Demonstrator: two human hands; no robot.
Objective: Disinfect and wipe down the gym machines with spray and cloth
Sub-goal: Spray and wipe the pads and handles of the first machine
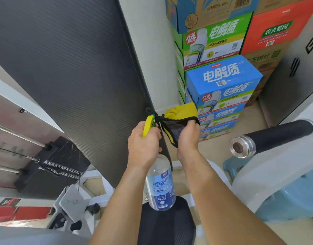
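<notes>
Disinfection at a gym machine: one spray bottle [160, 184] is gripped at its neck by the left hand [143, 144], while one yellow cloth [180, 112] — soft, limp, easily bunched — is clutched by the right hand [187, 137] against the dark panel's [72, 76] edge. The clear plastic bottle is judged light but slippery when wet — best held at the neck.

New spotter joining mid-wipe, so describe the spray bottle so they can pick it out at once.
Find the big dark ribbed panel slanting across the middle. At its lower right edge the left hand grips a clear spray bottle hanging downward. Its yellow trigger and blue-and-white label set it apart from the yellow, black-edged cloth in the right hand beside it.
</notes>
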